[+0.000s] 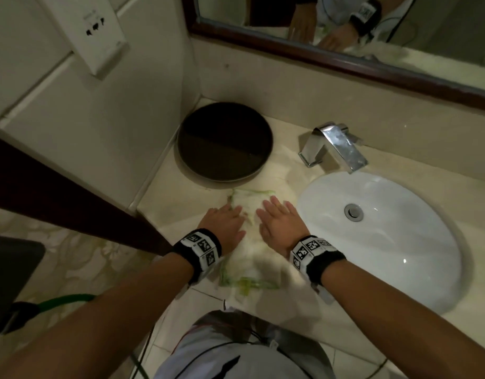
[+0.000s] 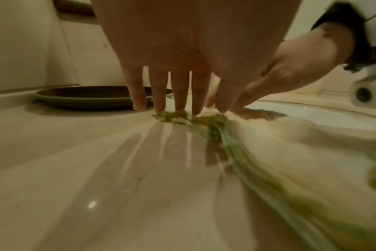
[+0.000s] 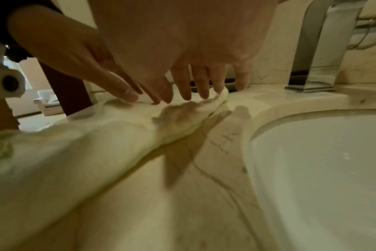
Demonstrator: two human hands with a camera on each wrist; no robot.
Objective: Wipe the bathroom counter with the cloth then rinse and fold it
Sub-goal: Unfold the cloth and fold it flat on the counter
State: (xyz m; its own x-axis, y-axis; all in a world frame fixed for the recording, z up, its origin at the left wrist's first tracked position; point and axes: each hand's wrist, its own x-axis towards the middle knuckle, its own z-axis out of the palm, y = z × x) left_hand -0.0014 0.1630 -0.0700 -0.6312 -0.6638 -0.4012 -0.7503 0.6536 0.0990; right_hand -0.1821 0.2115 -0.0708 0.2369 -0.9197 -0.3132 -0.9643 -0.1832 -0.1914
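Note:
A white cloth [image 1: 251, 258] with a green border lies spread on the beige counter [image 1: 165, 198], left of the sink. Both hands lie flat on it, side by side. My left hand [image 1: 225, 220] presses the cloth's left part with straight fingers [image 2: 159, 95], its tips at the green edge [image 2: 215, 129]. My right hand [image 1: 279, 220] presses the right part, fingers [image 3: 202, 84] straight and reaching the cloth's far edge [image 3: 217, 100]. The cloth [image 3: 75, 152] runs back under both wrists toward the counter's front edge.
A dark round tray [image 1: 224, 140] sits at the back left corner, just beyond the cloth. A chrome tap [image 1: 334, 146] stands behind the white oval sink [image 1: 386, 242] on the right. A mirror [image 1: 345, 31] hangs above. A tiled wall with a socket [image 1: 96, 31] bounds the left.

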